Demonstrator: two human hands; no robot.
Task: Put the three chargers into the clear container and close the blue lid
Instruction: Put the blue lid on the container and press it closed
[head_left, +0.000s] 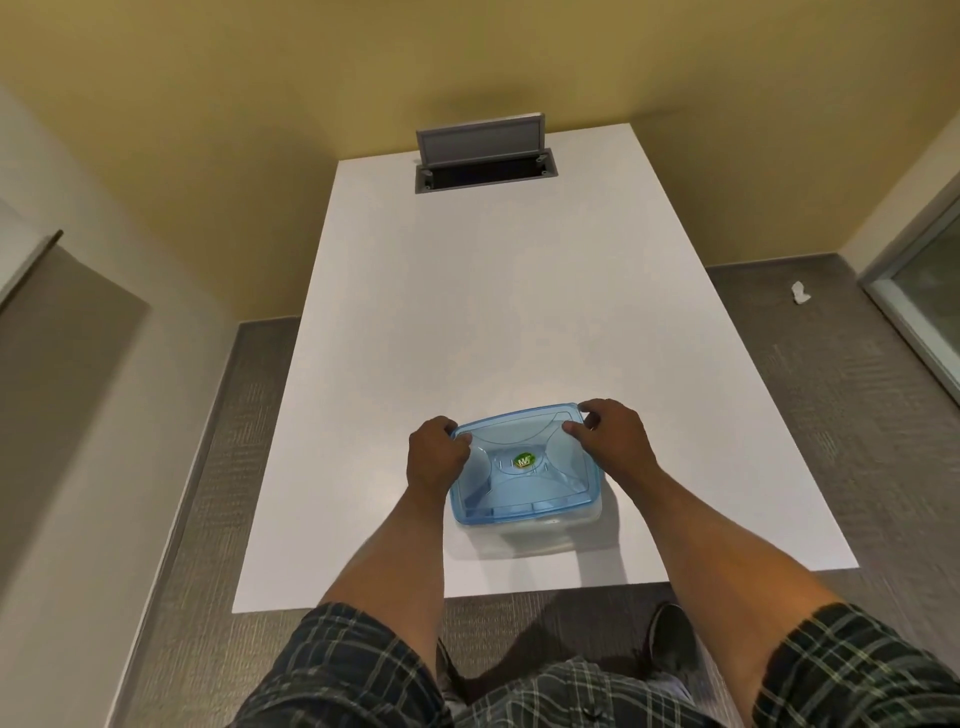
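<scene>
- A person stands at the near end of a white desk (467, 312), both hands on a blue lid (522, 462) that sits on top of a clear container (540, 535).
- The left hand (436, 452) grips the lid's far left corner, thumb laid on the top and fingers curled over the rim, a hold that suits pressing that corner down onto the container's edge.
- The right hand (613, 436) mirrors it at the far right corner, thumb on the lid's top and fingertips hooked over the far rim; the two hands are apart, one at each corner, so pressure can fall evenly across the far side.
- The container sits close to the desk's near edge, within easy reach, with the lid covering its whole opening; whether the lid has snapped fully shut cannot be told.
- The three chargers are not visible anywhere on the desk; they are probably inside the container, though the tinted lid and pale walls hide its contents.
- By this reading the task is at its closing step, with only the seating of the lid left to settle.
- An open cable hatch (485, 169) lies at the desk's far end, well apart from the work.
</scene>
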